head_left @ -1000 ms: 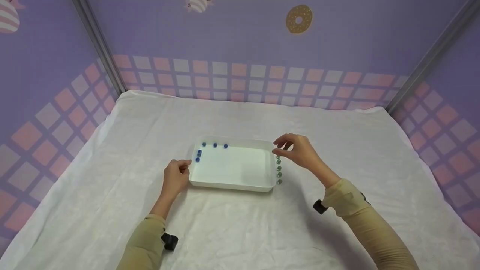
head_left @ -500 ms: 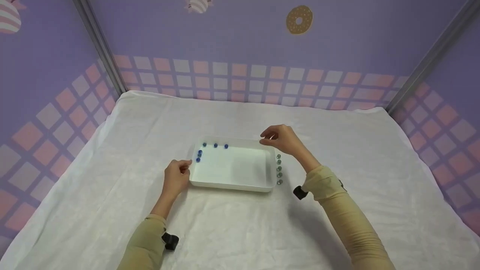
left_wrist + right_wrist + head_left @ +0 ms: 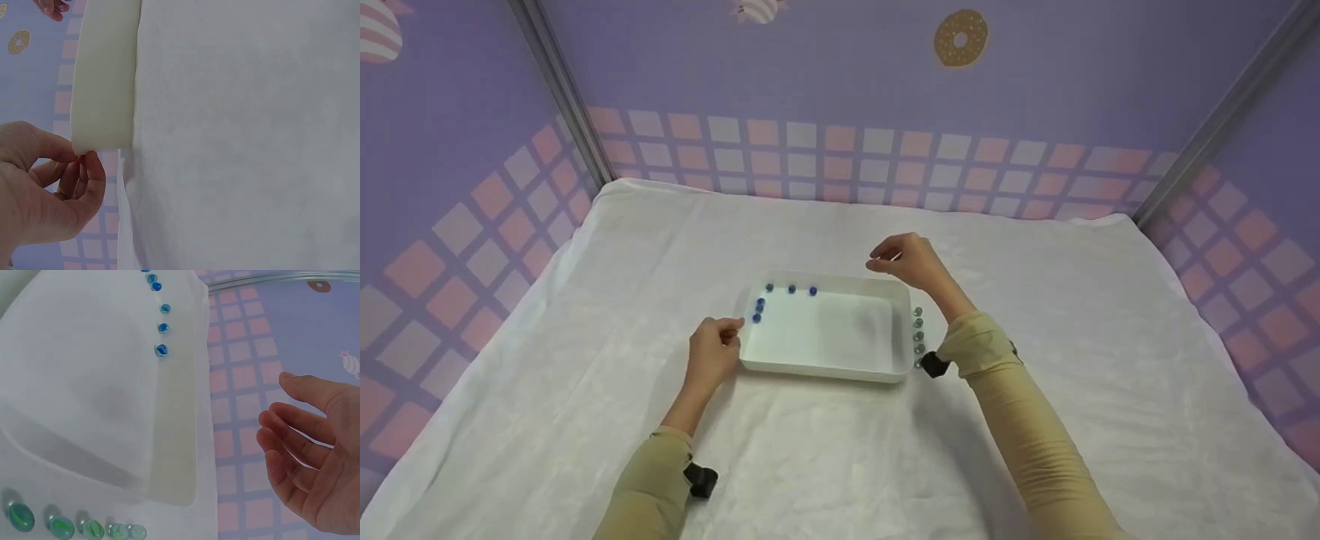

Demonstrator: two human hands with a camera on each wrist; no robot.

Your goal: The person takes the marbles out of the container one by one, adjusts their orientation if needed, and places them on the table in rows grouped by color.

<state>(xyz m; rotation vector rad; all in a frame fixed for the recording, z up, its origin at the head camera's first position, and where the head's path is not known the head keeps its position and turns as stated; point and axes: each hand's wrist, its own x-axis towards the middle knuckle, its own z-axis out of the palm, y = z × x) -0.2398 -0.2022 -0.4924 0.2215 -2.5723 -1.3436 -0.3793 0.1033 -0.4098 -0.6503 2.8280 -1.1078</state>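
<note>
A white rectangular tray (image 3: pixel 859 334) sits on the cloth before me. Several blue marbles (image 3: pixel 813 291) lie inside, along its far wall and its left side. Just outside the right wall, several green-tinged glass marbles (image 3: pixel 919 323) form a line, also plain in the right wrist view. My left hand (image 3: pixel 712 351) pinches the tray's left rim; in the left wrist view thumb and fingertips meet at the tray's end. Above the tray's far right corner hovers my right hand (image 3: pixel 911 259). Its fingers (image 3: pixel 292 439) are loosely bent, thumb apart, with nothing between them in the right wrist view.
White cloth (image 3: pixel 810 465) covers the table. Purple walls with pink and white squares (image 3: pixel 840 139) stand behind and at both sides, with grey posts (image 3: pixel 566 90) in the corners. Dark wrist cameras (image 3: pixel 935 364) project from the sleeves.
My right hand has moved up and left, from beside the line of green marbles to over the tray's far right corner. The left hand and the tray stay in place.
</note>
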